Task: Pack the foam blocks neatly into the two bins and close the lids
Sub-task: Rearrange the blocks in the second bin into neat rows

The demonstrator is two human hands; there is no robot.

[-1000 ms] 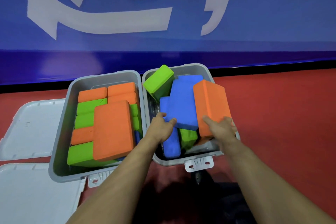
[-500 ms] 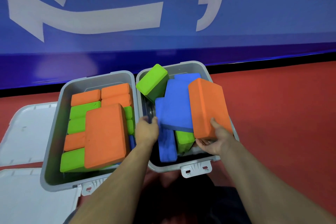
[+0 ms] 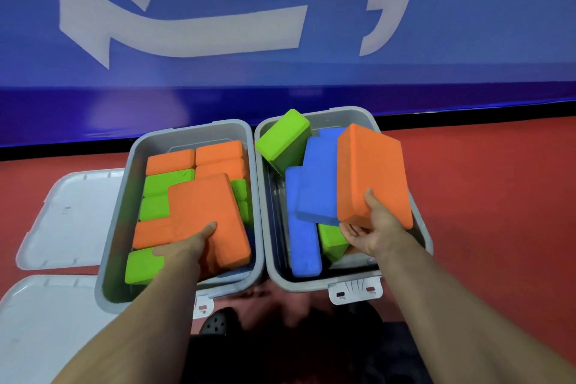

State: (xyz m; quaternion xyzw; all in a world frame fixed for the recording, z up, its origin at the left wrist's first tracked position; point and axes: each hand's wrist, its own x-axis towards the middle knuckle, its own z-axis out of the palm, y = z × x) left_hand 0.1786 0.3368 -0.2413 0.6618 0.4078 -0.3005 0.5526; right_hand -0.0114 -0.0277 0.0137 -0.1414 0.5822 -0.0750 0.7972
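- Two grey bins sitting side by side on red floor: left bin (image 3: pixel 115 227), right bin (image 3: pixel 420 237), both open.
- Left hand (image 3: pixel 190 246) lying flat on large orange block (image 3: pixel 212 215) topping the packed left bin.
- Right hand (image 3: pixel 374 227) gripping tilted orange block (image 3: pixel 371 171) over jumbled blue and green blocks.
- White lids (image 3: pixel 71 218) lying at left.

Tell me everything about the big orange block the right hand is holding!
The big orange block is a thick rectangular slab that looks like soft matte foam, with rounded edges. The right hand grips its near end, thumb on top and fingers underneath. It is tilted, lifted above the right bin, and it overlaps the blue block beside it. Whether they touch cannot be told.
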